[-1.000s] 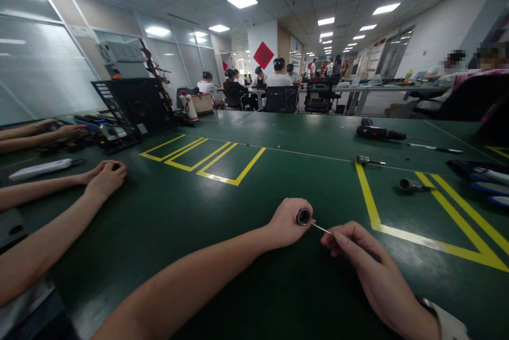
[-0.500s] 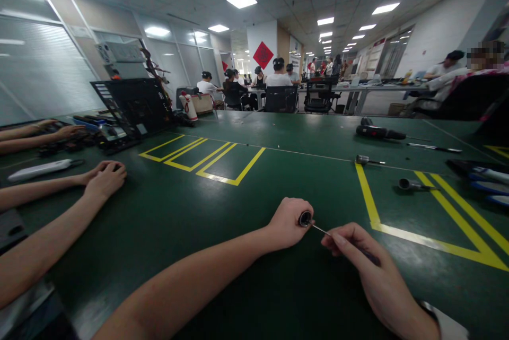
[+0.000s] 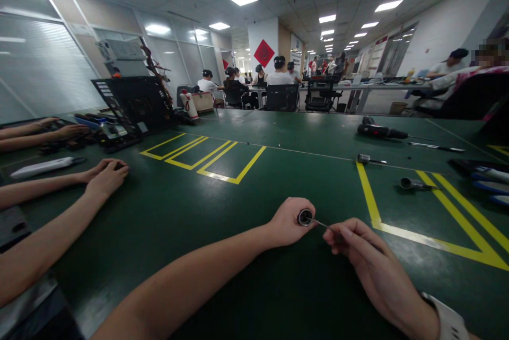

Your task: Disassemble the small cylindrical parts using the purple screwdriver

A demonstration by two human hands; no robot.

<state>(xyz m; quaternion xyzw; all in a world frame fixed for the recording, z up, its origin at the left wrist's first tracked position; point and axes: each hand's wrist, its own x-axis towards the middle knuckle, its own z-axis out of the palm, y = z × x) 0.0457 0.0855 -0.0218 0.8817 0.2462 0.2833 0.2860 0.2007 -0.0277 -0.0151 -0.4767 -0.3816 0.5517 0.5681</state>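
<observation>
1. Hands, two. Left hand (image 3: 292,220): fingers curled closed round a dark cylinder (image 3: 305,217). Right hand (image 3: 369,252): thumb and fingers pinched on a thin metal rod (image 3: 321,223).
2. Dark cylinder, one. Located in the left fist above the table (image 3: 191,212), open end outward. Presumably hard, rigid, smallish; smooth wall may turn in the grip; best held round its barrel, mouth left free.
3. Thin metal rod, one. Tip at the cylinder's mouth; depth cannot be told. Probably light, stiff; best pinched well behind the tip.
4. Socket-like pieces, two: nearer (image 3: 411,184), farther (image 3: 368,158), both lying right.
5. Power drill (image 3: 382,131), beyond them, on its side.
6. Co-worker's hands (image 3: 105,175), left, together; contents unclear.
</observation>
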